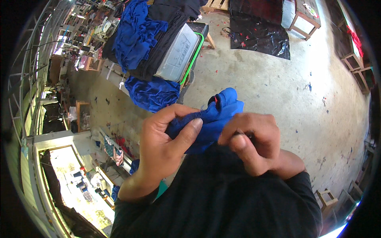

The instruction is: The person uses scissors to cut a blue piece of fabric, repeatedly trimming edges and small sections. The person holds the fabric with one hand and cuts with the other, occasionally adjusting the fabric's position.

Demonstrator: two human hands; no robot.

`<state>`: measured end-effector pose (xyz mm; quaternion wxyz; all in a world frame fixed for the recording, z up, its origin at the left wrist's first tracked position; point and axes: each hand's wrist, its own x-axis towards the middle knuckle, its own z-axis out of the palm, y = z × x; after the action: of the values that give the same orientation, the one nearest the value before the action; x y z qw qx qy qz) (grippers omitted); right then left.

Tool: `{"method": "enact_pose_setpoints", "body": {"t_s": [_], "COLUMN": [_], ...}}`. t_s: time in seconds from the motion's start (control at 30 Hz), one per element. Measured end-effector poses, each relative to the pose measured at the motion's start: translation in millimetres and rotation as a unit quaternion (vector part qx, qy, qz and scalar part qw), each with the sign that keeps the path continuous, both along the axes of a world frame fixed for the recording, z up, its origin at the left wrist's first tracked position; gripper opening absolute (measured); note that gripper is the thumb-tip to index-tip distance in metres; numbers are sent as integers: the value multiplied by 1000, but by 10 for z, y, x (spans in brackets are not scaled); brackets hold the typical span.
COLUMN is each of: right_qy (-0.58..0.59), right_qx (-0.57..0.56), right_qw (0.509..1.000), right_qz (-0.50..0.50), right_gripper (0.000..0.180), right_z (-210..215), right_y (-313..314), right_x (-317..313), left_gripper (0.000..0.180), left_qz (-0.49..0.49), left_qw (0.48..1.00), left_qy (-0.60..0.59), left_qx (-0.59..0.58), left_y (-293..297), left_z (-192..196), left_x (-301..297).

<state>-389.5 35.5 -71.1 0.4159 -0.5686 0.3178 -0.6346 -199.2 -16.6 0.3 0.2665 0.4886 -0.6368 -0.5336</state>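
Note:
A piece of blue cloth (pixel 214 123) is bunched up in front of my chest. My left hand (pixel 160 139) pinches its frayed edge between thumb and fingers. At the far end of the cloth, a folded loop shows a dark inside with a bit of red. My right hand (pixel 258 139) is closed just to the right of the cloth, its thumb pressed toward the curled fingers. Something small and dark shows between that thumb and the fingers, too hidden to name. Whether the right fingertips touch the cloth I cannot tell.
Ahead to the left, blue cloth (pixel 137 33) is heaped beside a grey plastic box (pixel 178 51) with a green rim. Another blue bundle (pixel 152 93) lies below. A black sheet (pixel 260 37) covers part of the concrete floor (pixel 317 107). A wooden stool (pixel 328 199) stands at the right.

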Motion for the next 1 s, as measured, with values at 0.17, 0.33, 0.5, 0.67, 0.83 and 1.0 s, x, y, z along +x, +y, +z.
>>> {"method": "enact_pose_setpoints", "body": {"t_s": [0.17, 0.33, 0.5, 0.67, 0.83, 1.0], "right_qy": [79, 123, 158, 124, 101, 191], "right_qx": [20, -68, -67, -62, -84, 196], "right_qw": [990, 976, 975, 981, 981, 907], "right_qz": [-118, -164, -144, -137, -144, -321], "right_gripper": [25, 28, 35, 38, 34, 21], "right_z": [-15, -24, -18, -59, -153, -740], "right_y": [-52, -140, -153, -183, -191, -589], "right_x": [99, 130, 135, 177, 186, -363], "left_gripper": [11, 14, 15, 12, 13, 15], "left_qz": [6, -20, -28, -16, -9, -1], "left_qw": [1000, 999, 999, 999, 997, 997], "left_qy": [2, -4, -23, -32, -78, -67], "left_qx": [-14, -39, -29, -6, -4, -29], "left_y": [3, 28, 48, 85, 97, 88], "left_z": [-41, -26, -4, 8, 37, -30], "left_x": [14, 0, 13, 20, 29, 73]}}
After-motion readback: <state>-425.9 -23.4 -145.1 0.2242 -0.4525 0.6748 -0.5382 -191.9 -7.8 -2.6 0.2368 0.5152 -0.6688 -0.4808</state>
